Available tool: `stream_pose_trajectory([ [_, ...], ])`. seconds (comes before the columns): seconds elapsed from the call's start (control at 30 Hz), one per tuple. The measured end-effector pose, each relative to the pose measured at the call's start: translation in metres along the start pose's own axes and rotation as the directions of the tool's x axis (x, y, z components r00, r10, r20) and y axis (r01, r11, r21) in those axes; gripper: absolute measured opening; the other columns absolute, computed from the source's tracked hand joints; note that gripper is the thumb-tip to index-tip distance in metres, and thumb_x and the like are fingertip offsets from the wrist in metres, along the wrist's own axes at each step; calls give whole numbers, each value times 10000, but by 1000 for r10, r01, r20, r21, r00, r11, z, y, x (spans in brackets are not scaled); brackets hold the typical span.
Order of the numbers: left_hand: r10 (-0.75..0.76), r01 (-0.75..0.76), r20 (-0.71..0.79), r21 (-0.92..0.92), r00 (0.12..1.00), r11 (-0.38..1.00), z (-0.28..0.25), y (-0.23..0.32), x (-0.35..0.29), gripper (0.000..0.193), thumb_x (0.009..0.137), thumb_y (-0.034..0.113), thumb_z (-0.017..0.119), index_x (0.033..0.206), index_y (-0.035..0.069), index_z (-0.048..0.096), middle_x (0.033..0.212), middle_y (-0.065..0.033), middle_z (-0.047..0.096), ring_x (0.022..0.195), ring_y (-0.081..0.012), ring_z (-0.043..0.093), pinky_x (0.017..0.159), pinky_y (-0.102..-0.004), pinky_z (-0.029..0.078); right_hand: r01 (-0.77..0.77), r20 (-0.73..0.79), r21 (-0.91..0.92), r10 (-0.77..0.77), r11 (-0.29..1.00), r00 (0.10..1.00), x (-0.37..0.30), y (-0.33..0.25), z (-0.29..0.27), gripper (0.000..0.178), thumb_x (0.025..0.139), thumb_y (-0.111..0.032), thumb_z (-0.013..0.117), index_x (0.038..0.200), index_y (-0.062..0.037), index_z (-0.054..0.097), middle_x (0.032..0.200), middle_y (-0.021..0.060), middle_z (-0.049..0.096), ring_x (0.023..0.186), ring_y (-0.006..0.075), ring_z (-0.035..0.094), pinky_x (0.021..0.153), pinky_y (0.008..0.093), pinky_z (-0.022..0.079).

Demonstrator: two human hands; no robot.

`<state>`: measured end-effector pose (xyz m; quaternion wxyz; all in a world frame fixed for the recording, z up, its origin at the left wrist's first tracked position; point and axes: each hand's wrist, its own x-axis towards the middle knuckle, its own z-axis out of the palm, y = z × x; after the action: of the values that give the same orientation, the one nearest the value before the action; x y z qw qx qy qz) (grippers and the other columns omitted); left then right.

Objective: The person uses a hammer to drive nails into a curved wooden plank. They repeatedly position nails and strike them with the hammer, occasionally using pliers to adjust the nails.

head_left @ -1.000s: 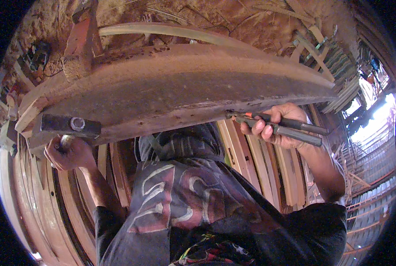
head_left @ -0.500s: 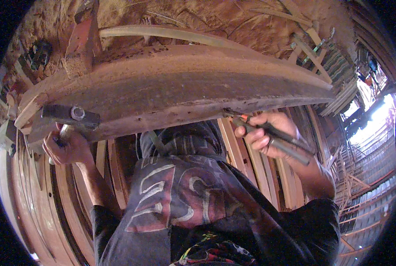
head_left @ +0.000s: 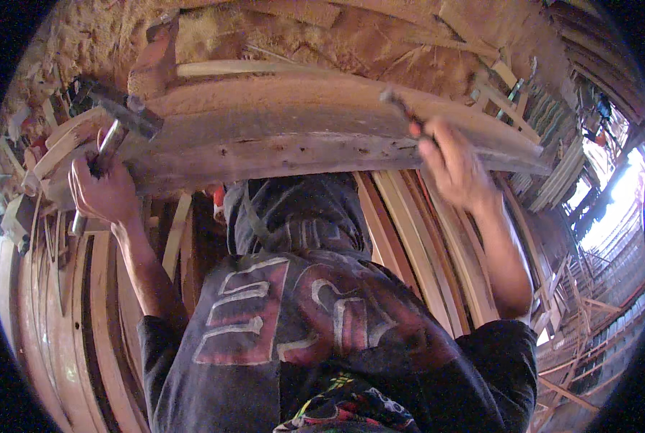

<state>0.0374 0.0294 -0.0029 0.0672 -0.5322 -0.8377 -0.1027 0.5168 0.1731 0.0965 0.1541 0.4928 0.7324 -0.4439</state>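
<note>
A heavy timber beam [head_left: 279, 115] lies crosswise in front of me, with small dark holes along its near face. Closed around the wooden handle of a hammer [head_left: 124, 112], my left hand [head_left: 104, 189] is over the beam's left end, the dark steel head pointing up. On the right, my right hand [head_left: 456, 162] grips a pair of pliers [head_left: 403, 110], dark with a touch of orange. The jaws are up over the beam's top face, apart from the wood. Motion blurs the pliers, so whether their jaws are closed cannot be made out.
An upright wooden post piece [head_left: 154, 65] rises behind the beam at left. Sawdust-covered ground [head_left: 294, 36] with offcuts lies beyond. Long boards [head_left: 416, 245] are stacked beneath and on the near side. Scrap wood [head_left: 506, 101] leans at the far right.
My right hand has lifted the pliers from the beam's near edge, up and over its top. The hammer in my left hand has risen slightly and tilted.
</note>
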Motion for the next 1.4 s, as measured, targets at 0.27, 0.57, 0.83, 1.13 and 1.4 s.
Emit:
stream_pose_trajectory([
  [0.27, -347, 365, 356, 16, 868, 931, -76, 37, -20, 476, 846, 397, 716, 1119, 14, 646, 950, -130, 706, 863, -294, 679, 753, -416, 501, 183, 140, -325, -144, 928, 980, 73, 115, 16, 291, 962, -278, 593, 1103, -25, 623, 1225, 160, 607, 1126, 368, 582, 929, 438, 464],
  [0.57, -445, 728, 671, -683, 592, -61, -81, 81, -140, 366, 1007, 293, 482, 1228, 18, 577, 933, -8, 612, 787, -91, 555, 666, -233, 435, 205, 229, -135, -171, 970, 958, 102, 151, 51, 287, 912, -74, 572, 1189, -117, 631, 1266, 105, 650, 1198, 324, 595, 1033, 445, 441],
  [0.83, -210, 564, 582, -813, 786, -140, -79, 153, -118, 347, 1051, 295, 422, 1109, 18, 622, 761, -27, 603, 629, -89, 518, 577, -235, 405, 220, -29, 62, -219, 974, 975, 116, 118, 61, 253, 928, -66, 603, 1179, -46, 625, 1113, 83, 681, 1065, 189, 625, 942, 336, 473],
  [1.13, -158, 422, 488, -846, 858, -325, -64, 220, -112, 307, 1068, 304, 411, 904, 67, 519, 721, -27, 578, 603, -90, 531, 551, -240, 440, 479, -406, 252, -358, 841, 841, -25, -82, 191, 462, 939, -191, 617, 1342, -18, 470, 1075, 209, 669, 950, 348, 670, 833, 432, 522],
  [1.4, 14, 497, 521, -806, 854, -322, -46, 237, -131, 283, 1064, 265, 439, 981, 26, 567, 784, -55, 641, 671, -112, 598, 603, -263, 498, 282, -387, 591, -40, 756, 921, -47, -64, 214, 486, 954, -150, 570, 1379, 12, 399, 1084, 227, 656, 979, 378, 659, 860, 453, 505],
])
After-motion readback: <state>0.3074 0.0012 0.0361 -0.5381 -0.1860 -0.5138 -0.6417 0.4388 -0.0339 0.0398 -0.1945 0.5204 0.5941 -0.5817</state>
